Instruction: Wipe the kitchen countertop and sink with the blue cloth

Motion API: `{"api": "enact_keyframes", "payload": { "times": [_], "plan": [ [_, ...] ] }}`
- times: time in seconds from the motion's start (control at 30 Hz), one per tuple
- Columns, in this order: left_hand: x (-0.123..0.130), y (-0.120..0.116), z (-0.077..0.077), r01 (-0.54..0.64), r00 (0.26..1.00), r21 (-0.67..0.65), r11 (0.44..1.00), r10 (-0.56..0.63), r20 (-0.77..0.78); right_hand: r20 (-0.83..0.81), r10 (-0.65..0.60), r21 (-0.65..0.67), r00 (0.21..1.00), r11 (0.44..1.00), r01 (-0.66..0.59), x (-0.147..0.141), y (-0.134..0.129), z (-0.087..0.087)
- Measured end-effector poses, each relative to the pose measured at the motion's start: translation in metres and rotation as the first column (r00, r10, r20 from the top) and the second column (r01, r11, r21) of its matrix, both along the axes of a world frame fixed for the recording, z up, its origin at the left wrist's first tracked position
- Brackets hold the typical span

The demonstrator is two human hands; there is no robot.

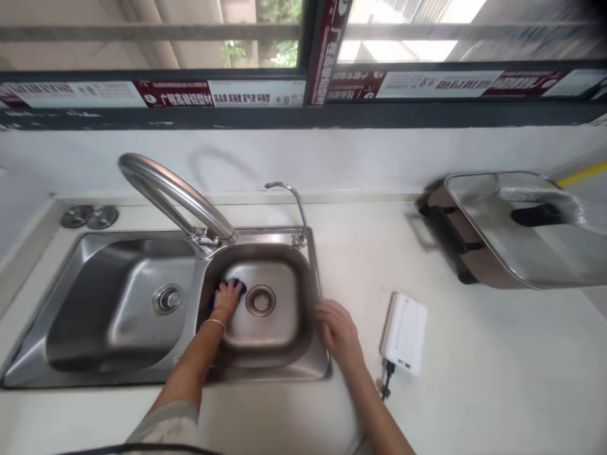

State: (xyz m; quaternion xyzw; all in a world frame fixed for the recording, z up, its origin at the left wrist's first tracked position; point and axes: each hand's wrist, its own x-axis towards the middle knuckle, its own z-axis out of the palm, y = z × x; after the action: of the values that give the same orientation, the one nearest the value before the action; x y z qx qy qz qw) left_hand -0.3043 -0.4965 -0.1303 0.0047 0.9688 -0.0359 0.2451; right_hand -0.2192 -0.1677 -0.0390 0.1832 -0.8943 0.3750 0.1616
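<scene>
Grasped blue cloth (243, 288) in the left hand (228, 297), just left of the drain (260, 301) in the right basin (281, 278); placed the right hand (340, 327) at the rim (319, 359), grip impossible to tell; seemingly called for flat, even pressure.

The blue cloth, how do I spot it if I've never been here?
Find the double sink, then its right basin. Left of the drain, the left hand is on the cloth: it's the dark blue bit among shiny silver metal.

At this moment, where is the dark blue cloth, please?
In the head view, the dark blue cloth is under the left hand, inside the right stainless-steel sink basin, just left of its round drain.
</scene>
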Motion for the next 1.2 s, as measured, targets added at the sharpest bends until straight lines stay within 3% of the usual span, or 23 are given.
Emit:
{"api": "enact_keyframes", "payload": {
  "times": [0.3, 0.5, 0.63, 0.8, 0.9, 1.03, 1.2],
  "plan": [
    [0.085, 0.013, 0.033, 0.005, 0.953, 0.053, 0.999, -0.021, 0.301, -0.091, 0.039, -0.014, 0.995, 0.999, -0.041, 0.000, 0.007, -0.023],
    [0.099, 0.023, 0.064, 0.041, 0.929, 0.120, 0.992, -0.082, 0.361, -0.131, 0.074, -0.022, 0.989, 0.997, -0.077, -0.005, 0.012, -0.039],
    [0.104, 0.013, 0.091, 0.012, 0.941, 0.200, 0.980, -0.079, 0.329, -0.142, 0.095, -0.011, 0.985, 0.995, -0.098, -0.007, 0.017, -0.046],
    [0.158, -0.003, 0.133, -0.161, 0.984, 0.265, 0.951, 0.132, 0.123, -0.104, 0.109, -0.013, 0.989, 0.994, -0.111, -0.008, 0.023, -0.053],
    [0.203, -0.009, 0.153, -0.295, 0.948, 0.296, 0.908, 0.316, -0.025, -0.100, 0.119, -0.017, 0.988, 0.992, -0.122, -0.008, 0.025, -0.054],
    [0.248, -0.027, 0.161, -0.422, 0.857, 0.358, 0.833, 0.495, -0.142, -0.081, 0.128, -0.023, 0.989, 0.991, -0.130, -0.008, 0.028, -0.056],
    [0.283, -0.088, 0.162, -0.600, 0.686, 0.335, 0.727, 0.682, -0.252, -0.068, 0.136, 0.002, 0.988, 0.991, -0.136, -0.008, 0.033, -0.060]
  ]
}}
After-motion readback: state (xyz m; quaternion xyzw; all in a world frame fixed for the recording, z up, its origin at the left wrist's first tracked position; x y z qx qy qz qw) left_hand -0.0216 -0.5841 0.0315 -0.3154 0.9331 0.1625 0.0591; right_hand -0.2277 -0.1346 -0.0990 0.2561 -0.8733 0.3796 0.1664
